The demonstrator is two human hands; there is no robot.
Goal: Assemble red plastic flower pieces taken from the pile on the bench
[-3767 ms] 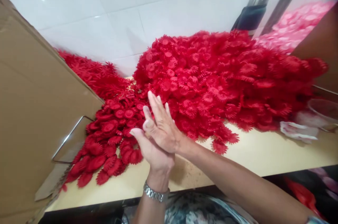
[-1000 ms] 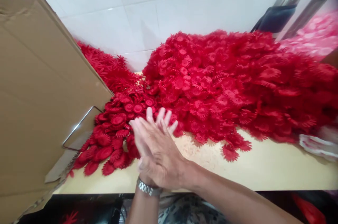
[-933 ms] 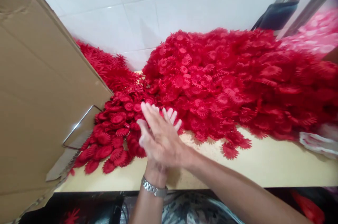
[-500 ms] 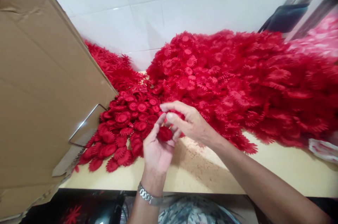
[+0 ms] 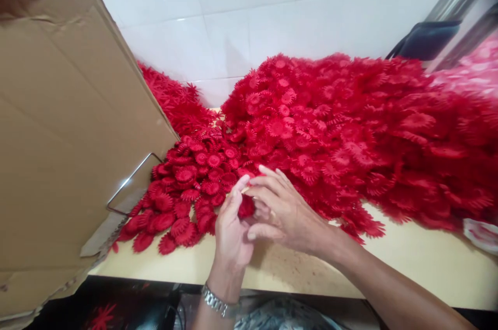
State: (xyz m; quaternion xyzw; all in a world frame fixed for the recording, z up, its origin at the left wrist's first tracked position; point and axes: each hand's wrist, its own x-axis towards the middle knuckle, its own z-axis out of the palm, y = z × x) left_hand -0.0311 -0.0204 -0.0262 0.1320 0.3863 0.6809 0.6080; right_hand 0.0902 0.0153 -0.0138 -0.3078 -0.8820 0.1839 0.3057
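Note:
A small red fabric flower piece, dark and cupped, sits in the fingers of my left hand, which wears a metal watch. My right hand reaches over it from the right, fingers stretched and apart, its thumb low beside the left palm. Whether the right fingertips touch the piece is partly hidden. Just beyond and left of my hands lies a heap of curled, cupped red flower pieces. Behind and right rises a larger mound of flatter red flower pieces with fringed edges.
A tall cardboard box wall stands at left, with a bent metal wire beside it. Star-shaped red pieces lie at the back. Pink pieces and a dark object are at far right. A pale table carries the heaps.
My right hand has dropped lower and turned, its fingers spreading around the red piece while the thumb moved down. My left hand still holds the piece. The view has shifted slightly.

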